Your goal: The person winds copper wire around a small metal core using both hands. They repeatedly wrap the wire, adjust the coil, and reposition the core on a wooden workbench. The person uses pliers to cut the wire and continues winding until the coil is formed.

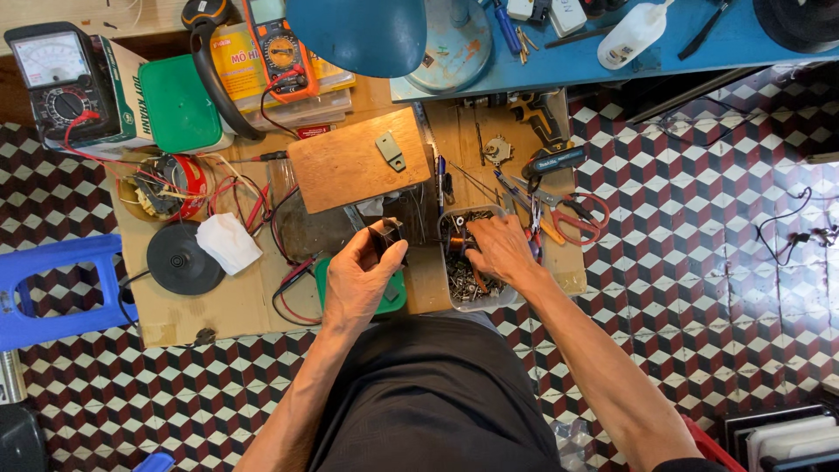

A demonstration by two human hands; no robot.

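Observation:
My left hand (360,278) is closed around a small dark metal part (385,236), held just above a green lid (395,295) on the cardboard sheet (227,306). My right hand (500,248) reaches into a clear plastic tray (500,301) full of screws and small metal bits, fingers curled down among them next to a copper-wound coil (456,239). Whether it grips anything there is hidden.
A wooden block (350,166) lies behind my hands. An analogue meter (59,83), orange multimeter (280,48), green box (179,103), black disc (182,259), white cloth (227,243), scissors (572,218), cordless drill (546,131), blue stool (52,288) and blue table (664,44) surround them.

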